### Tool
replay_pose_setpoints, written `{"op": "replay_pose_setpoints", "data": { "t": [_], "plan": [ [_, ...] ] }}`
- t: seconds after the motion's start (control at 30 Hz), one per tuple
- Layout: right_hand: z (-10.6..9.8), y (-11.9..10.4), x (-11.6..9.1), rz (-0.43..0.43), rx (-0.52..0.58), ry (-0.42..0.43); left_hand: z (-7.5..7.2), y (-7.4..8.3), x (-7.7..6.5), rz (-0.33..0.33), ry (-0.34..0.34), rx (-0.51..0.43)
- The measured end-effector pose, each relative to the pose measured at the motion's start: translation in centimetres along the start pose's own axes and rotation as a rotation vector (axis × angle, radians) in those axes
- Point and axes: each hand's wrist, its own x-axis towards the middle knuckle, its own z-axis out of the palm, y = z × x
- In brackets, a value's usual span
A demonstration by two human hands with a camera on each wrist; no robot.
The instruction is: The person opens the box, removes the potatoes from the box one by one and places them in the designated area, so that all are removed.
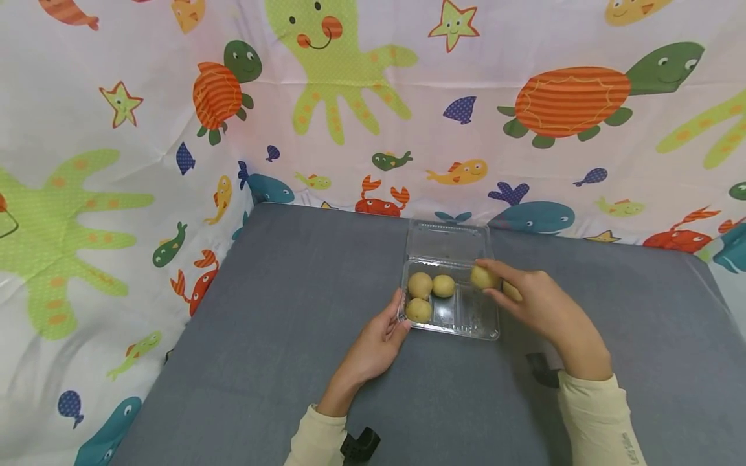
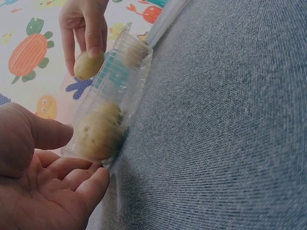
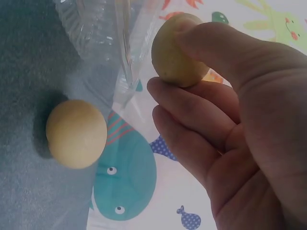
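Observation:
A clear plastic clamshell container (image 1: 449,327) lies on the cloth with its hinged lid (image 1: 449,241) folded back. Three small yellow potatoes (image 1: 419,285) sit in its left part. My left hand (image 1: 373,346) grips the near left corner, thumb by the front edge and fingers along the side. Between thumb and fingertips, my right hand (image 1: 544,307) pinches another potato (image 3: 177,50) over the right part of the container. One more potato (image 3: 76,134) rests on the cloth just right of the container, partly hidden by the right hand in the head view.
Dark grey cloth (image 1: 280,310) covers the table under everything. A white curtain with printed sea animals (image 1: 350,155) hangs along the back and left side. Close behind the open lid is the curtain's lower edge.

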Motion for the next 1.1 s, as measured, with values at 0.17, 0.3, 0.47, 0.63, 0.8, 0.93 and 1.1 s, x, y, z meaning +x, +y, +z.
{"op": "replay_pose_setpoints", "data": {
  "t": [0.17,0.3,0.47,0.63,0.8,0.93,1.1],
  "plan": [
    [-0.2,0.6,-0.4,-0.018,-0.003,0.042,0.0,-0.1,0.0,0.008,0.001,0.002],
    [-0.5,1.1,-0.7,-0.033,-0.02,0.099,0.0,-0.1,0.0,0.009,0.0,0.003],
    [-1.1,1.8,-1.2,-0.001,-0.026,0.108,0.0,-0.2,0.0,0.01,0.0,-0.001],
    [-1.5,2.8,-1.9,-0.007,-0.051,0.164,0.0,-0.2,0.0,0.011,0.0,-0.002],
    [-1.7,3.8,-2.6,-0.001,-0.07,0.192,0.1,-0.1,0.0,0.014,-0.002,-0.008],
    [-1.7,4.7,-3.1,0.006,-0.078,0.182,0.1,-0.1,0.1,0.018,0.001,-0.005],
    [-1.8,5.5,-3.6,0.011,-0.091,0.193,0.1,-0.2,0.1,0.018,0.003,-0.001]
  ]
}}
